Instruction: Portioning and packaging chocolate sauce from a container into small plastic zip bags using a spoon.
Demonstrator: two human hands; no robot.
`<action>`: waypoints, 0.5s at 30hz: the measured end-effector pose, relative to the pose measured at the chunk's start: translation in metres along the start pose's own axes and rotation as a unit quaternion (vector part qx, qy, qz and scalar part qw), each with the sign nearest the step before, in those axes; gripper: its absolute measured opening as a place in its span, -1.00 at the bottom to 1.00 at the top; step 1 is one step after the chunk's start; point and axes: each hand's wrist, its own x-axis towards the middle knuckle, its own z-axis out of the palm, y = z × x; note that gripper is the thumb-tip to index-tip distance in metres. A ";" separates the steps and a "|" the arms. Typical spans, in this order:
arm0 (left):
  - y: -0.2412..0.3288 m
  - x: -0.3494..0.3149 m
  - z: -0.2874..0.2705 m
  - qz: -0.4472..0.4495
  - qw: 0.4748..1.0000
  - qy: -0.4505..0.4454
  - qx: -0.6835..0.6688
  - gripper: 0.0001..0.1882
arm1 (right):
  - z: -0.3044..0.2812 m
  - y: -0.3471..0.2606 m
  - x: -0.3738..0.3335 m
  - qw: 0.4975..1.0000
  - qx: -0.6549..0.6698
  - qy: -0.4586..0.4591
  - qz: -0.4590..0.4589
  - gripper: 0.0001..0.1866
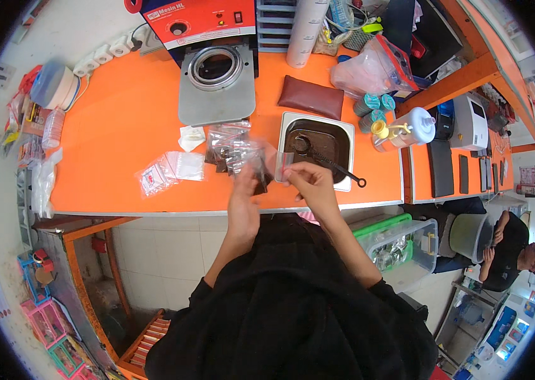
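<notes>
- Here, your right hand [315, 187] has its grip closed to a pinch on a small clear bag [284, 166], thumb and fingers at its right edge.
- That bag is above the orange table [112, 126], just left of the metal tray [285, 126].
- Your left hand [242, 206] is raised beside it, fingers blurred, so you cannot tell whether that grip holds anything.
- Near your left fingertips lies a cluster of clear packets [228, 134] with dark contents; flat clear packets [188, 166] lie farther left.
- A black long-handled scoop [338, 169] rests in the tray, its handle over the rim.
- Behind the tray lies a brown pouch [310, 97].
</notes>
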 end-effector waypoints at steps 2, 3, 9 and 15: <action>-0.006 -0.001 -0.002 0.168 0.982 0.033 0.084 -0.70 | -0.001 0.004 0.003 0.972 -0.123 0.092 -0.180 -0.90; -0.009 -0.002 -0.002 0.330 0.927 0.065 0.164 -0.69 | 0.001 0.003 0.000 0.971 -0.123 0.093 -0.181 -0.90; 0.023 -0.016 0.039 0.262 0.876 -0.127 0.384 -0.78 | 0.002 0.001 -0.010 0.957 -0.201 0.058 -0.199 -0.92; 0.020 0.004 0.020 0.213 0.850 -0.244 0.415 -0.79 | -0.011 -0.005 -0.009 0.996 -0.025 -0.083 0.001 -0.93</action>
